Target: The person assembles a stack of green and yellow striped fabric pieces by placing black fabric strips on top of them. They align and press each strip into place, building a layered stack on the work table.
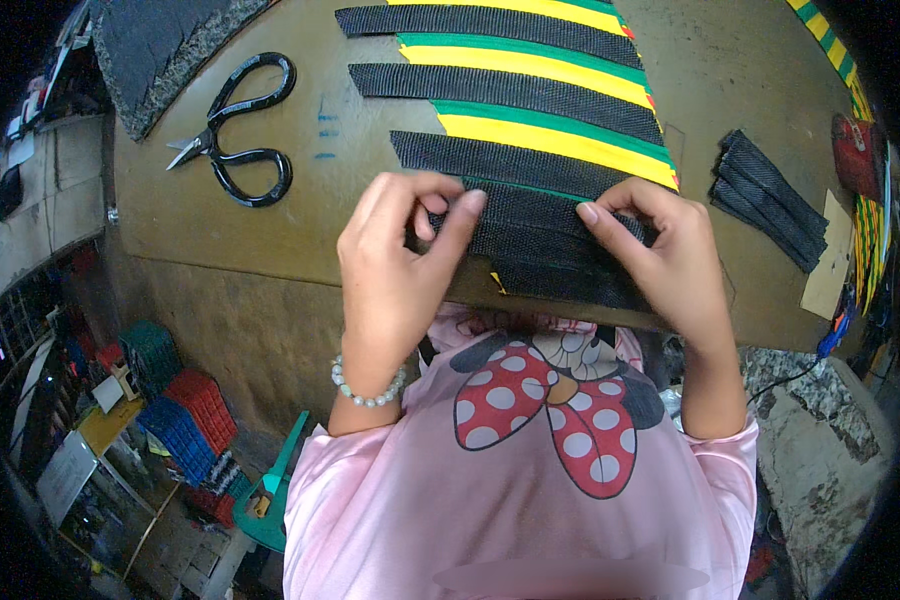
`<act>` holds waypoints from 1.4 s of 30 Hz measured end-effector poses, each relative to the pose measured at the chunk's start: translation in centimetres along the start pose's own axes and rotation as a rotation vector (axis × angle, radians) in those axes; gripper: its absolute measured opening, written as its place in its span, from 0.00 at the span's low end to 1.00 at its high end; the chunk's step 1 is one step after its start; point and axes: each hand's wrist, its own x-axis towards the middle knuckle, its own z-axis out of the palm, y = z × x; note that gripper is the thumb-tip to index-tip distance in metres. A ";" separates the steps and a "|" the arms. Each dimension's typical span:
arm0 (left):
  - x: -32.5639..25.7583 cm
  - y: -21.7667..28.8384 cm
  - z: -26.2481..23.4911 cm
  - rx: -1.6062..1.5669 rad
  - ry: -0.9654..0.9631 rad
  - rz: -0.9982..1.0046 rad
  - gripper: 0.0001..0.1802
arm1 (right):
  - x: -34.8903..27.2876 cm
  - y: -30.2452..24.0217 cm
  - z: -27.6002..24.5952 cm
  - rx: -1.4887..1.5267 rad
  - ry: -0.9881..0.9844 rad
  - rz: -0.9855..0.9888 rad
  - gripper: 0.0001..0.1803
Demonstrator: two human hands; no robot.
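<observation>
Black woven webbing strips lie in a row on the brown table, alternating with yellow and green bands. At the table's near edge, my left hand pinches the left part of a black webbing strip between thumb and fingers. My right hand is closed on the right part of the same strip, thumb against its upper edge. Below it, more black webbing hangs close to the edge, with a small yellow bit showing. My fingers partly hide the strip's ends.
Black-handled scissors lie on the table to the left, blades pointing left. Several loose black strips are stacked at the right, beside a tan card and a red pouch. A dark rough-edged sheet covers the far left corner.
</observation>
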 end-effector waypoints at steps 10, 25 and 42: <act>0.3 -0.1 -0.5 -0.038 -0.061 0.002 0.12 | 0.2 -0.1 -0.1 0.050 -0.008 -0.002 0.12; 0.4 -0.2 0.5 -0.017 -0.001 0.019 0.14 | 0.4 -0.1 0.0 0.041 -0.010 -0.018 0.13; -0.1 -0.7 0.7 0.111 0.000 0.161 0.14 | 0.3 -0.4 0.3 -0.103 0.028 0.006 0.11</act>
